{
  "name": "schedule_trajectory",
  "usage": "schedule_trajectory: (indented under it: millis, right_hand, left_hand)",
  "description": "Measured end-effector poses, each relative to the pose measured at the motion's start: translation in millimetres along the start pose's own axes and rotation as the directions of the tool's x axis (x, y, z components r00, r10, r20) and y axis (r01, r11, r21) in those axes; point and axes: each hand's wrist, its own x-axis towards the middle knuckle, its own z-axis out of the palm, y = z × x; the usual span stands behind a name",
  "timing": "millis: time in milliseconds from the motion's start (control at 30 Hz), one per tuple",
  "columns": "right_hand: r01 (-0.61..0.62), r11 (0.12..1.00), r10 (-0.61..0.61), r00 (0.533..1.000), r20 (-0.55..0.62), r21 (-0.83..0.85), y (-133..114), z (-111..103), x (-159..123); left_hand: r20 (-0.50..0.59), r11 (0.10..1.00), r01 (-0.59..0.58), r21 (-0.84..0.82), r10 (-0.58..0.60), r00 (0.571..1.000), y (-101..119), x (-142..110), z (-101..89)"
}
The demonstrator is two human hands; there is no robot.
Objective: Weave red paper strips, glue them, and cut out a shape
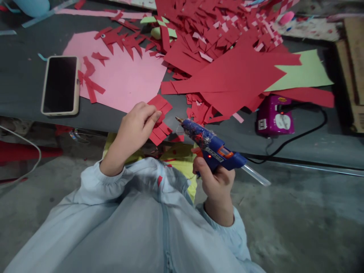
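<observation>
Near the table's front edge, my left hand (pixel 140 123) is closed on a piece of red paper (pixel 159 132) cut into strips along its edge. In my right hand (pixel 214 181) is a blue hot glue gun (pixel 209 142), its orange trigger under my fingers and a small red light lit on its side. The nozzle points left toward the red paper, a short gap away from it. A clear glue stick (pixel 257 175) juts out of the gun's back end. Behind my left hand lies a pink paper sheet (pixel 127 79) with red cut paper shapes (pixel 113 40) on it.
A phone (pixel 60 85) lies on the dark table (pixel 22 72) at left. Red paper sheets (pixel 230 76) and a heap of scraps (pixel 216 26) cover the back. At right stands a purple power adapter box (pixel 275 115) with a black cable (pixel 305 129).
</observation>
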Motion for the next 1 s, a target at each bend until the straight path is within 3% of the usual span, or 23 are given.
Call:
schedule_trajectory:
  millis: [100,233,400,600,1000]
  right_hand:
    - [-0.008,0.998,0.009,1.0,-0.018,0.069,-7.1,0.6,4.0]
    - [-0.019,0.999,0.017,0.999,0.04,0.038,-15.5,0.3,9.3]
    - [-0.052,0.999,0.051,0.986,0.161,0.003,-21.2,1.8,15.2]
    - [-0.042,0.994,0.065,0.969,0.24,-0.098,-26.4,7.0,24.8]
    - [-0.015,0.925,0.144,0.938,0.314,-0.38,-43.1,-0.1,35.8]
  left_hand:
    - [-0.086,0.998,0.026,0.052,-0.022,0.996,-0.1,-0.3,1.2]
    - [-0.187,0.988,0.112,0.108,-0.091,0.978,1.3,-1.1,0.8]
    - [-0.234,0.959,0.21,0.192,-0.163,0.959,2.7,-2.2,0.1]
    - [-0.247,0.939,0.22,0.266,-0.154,0.957,0.8,-2.0,1.8]
    - [-0.203,0.981,0.19,0.024,-0.182,0.962,-10.7,-2.9,-1.1]
